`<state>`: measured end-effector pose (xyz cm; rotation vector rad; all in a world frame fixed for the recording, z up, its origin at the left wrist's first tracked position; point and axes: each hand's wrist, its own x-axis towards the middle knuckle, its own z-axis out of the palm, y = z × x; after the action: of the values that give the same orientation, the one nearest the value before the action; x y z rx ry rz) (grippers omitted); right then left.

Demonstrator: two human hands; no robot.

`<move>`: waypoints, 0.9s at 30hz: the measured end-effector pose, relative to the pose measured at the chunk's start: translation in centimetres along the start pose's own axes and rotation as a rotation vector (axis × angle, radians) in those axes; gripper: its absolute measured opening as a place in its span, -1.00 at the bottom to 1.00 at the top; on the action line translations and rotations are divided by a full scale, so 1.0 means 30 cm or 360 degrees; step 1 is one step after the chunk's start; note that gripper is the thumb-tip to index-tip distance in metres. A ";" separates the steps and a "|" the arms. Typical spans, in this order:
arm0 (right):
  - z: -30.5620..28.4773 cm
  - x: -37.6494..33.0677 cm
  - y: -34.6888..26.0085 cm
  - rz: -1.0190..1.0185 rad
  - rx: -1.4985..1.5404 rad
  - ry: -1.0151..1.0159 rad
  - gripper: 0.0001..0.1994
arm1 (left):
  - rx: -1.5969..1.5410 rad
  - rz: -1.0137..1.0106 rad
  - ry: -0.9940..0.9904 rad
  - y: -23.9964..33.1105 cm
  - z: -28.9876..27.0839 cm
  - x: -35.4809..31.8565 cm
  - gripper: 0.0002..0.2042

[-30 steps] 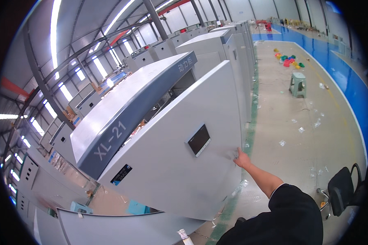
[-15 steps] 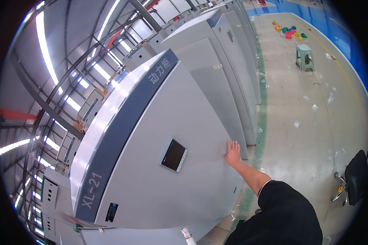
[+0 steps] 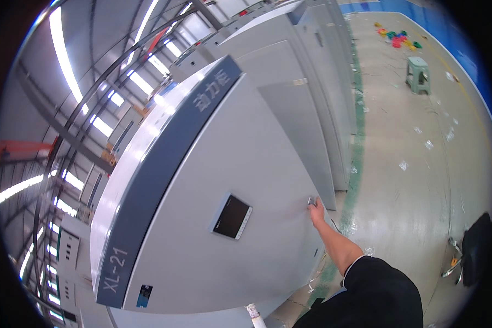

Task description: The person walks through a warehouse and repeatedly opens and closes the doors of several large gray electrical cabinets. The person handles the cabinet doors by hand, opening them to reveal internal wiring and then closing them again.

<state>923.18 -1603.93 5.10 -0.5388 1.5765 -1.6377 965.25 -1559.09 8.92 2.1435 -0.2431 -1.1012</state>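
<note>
A large grey cabinet door [image 3: 257,153] fills the middle of the view, with a dark blue band [image 3: 164,180] along its top. My right hand [image 3: 317,214] is at the door's right side, its fingers closed round a small metal door handle [image 3: 311,201]. Part of the handle is hidden by the fingers. A dark display screen [image 3: 232,217] with a row of buttons is set into the door, left of my hand. My left hand is out of view.
More grey cabinets [image 3: 320,98] line up behind. A white rod-like piece [image 3: 253,314] pokes up at the bottom edge. To the right are a green stool [image 3: 418,75], colourful items [image 3: 399,38], plastic scraps on the floor [image 3: 403,165] and a black chair [image 3: 475,251].
My right hand lay flat with fingers spread on the door's edge; now its fingers are curled round the handle. The view has shifted slightly.
</note>
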 end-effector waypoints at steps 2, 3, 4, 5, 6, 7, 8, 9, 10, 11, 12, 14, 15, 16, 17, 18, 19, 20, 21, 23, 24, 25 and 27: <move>0.008 0.042 0.021 0.0066 -0.0006 0.0230 -0.35 | -0.0002 0.0003 -0.0007 -0.008 0.026 -0.013 -0.51; 0.033 0.019 0.025 0.0063 -0.0002 0.0220 -0.40 | -0.0012 -0.0016 0.0015 -0.042 0.013 -0.027 -0.50; 0.048 -0.001 0.026 0.0056 0.0004 0.0212 -0.43 | -0.0034 -0.0042 0.0041 -0.080 0.004 -0.045 -0.50; 0.063 -0.018 0.023 0.0048 0.0009 0.0210 -0.47 | -0.0048 -0.0070 0.0063 -0.115 0.002 -0.064 -0.49; 0.076 -0.017 0.018 0.0068 -0.0037 0.0238 -0.50 | -0.0051 -0.0085 0.0074 -0.148 -0.010 -0.079 -0.49; 0.090 -0.002 0.004 0.0091 0.0154 0.0188 -0.51 | -0.0051 -0.0100 0.0087 -0.181 -0.013 -0.091 -0.48; 0.074 0.030 0.004 0.0116 0.0331 0.0142 -0.51 | -0.0046 -0.0114 0.0092 -0.208 -0.013 -0.106 -0.48; 0.082 0.045 -0.003 0.0156 0.0504 0.0065 -0.51 | -0.0045 -0.0135 0.0110 -0.252 -0.019 -0.124 -0.48; 0.067 0.044 -0.001 0.0198 0.0531 -0.0034 -0.52 | -0.0017 -0.0157 0.0125 -0.299 -0.032 -0.147 -0.47; 0.049 0.010 0.015 0.0261 0.0532 -0.0161 -0.53 | 0.0009 -0.0201 0.0151 -0.376 -0.049 -0.192 -0.47; 0.022 0.012 0.027 0.0245 0.0470 -0.0302 -0.51 | 0.0055 -0.0212 0.0162 -0.431 -0.060 -0.224 -0.46; -0.005 0.045 0.045 0.0211 0.0448 -0.0398 -0.49 | 0.0320 -0.0132 0.0163 -0.522 -0.080 -0.273 -0.45; -0.009 0.051 0.069 0.0213 0.0466 -0.0363 -0.48 | 0.0553 -0.0033 0.0164 -0.566 -0.095 -0.293 -0.45; -0.037 0.075 0.082 0.0179 0.0434 -0.0420 -0.42 | 0.0742 0.0057 0.0155 -0.603 -0.106 -0.303 -0.44; -0.054 0.088 0.106 0.0148 0.0407 -0.0468 -0.35 | 0.0727 0.0075 0.0107 -0.633 -0.120 -0.312 -0.44; -0.050 0.000 0.127 0.0280 0.0235 -0.0533 -0.28 | 0.0570 -0.0058 0.0080 -0.722 -0.144 -0.377 -0.43; -0.070 -0.083 0.137 0.0402 0.0050 -0.0592 -0.20 | -0.0222 -0.0348 -0.0087 -0.811 -0.172 -0.438 -0.27; -0.112 -0.115 0.150 0.0498 -0.0031 -0.0718 -0.15 | -0.0281 -0.0384 0.0029 -0.839 -0.151 -0.485 -0.27; -0.155 -0.161 0.203 0.0606 -0.0107 -0.0842 -0.09 | -0.0328 -0.0419 0.0159 -0.851 -0.146 -0.545 -0.28; -0.278 -0.102 0.489 0.0806 -0.0150 -0.1287 -0.21 | -0.0432 -0.0337 0.0239 -0.827 -0.202 -0.606 -0.29; -0.332 -0.174 0.605 0.0935 -0.0419 -0.1021 -0.38 | -0.0473 -0.0323 0.0276 -0.839 -0.217 -0.626 -0.30; -0.475 -0.203 0.718 0.0482 -0.0962 -0.1655 -0.52 | -0.0553 -0.0375 0.0281 -0.876 -0.205 -0.647 -0.31; -0.607 -0.340 0.765 0.1241 -0.1612 -0.1563 -0.57 | -0.0738 -0.0493 0.0283 -1.029 -0.142 -0.691 -0.33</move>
<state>921.04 -1582.73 -17.44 -0.8812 1.4046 0.1466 951.24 -1524.85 3.35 1.8735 0.4035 -1.0048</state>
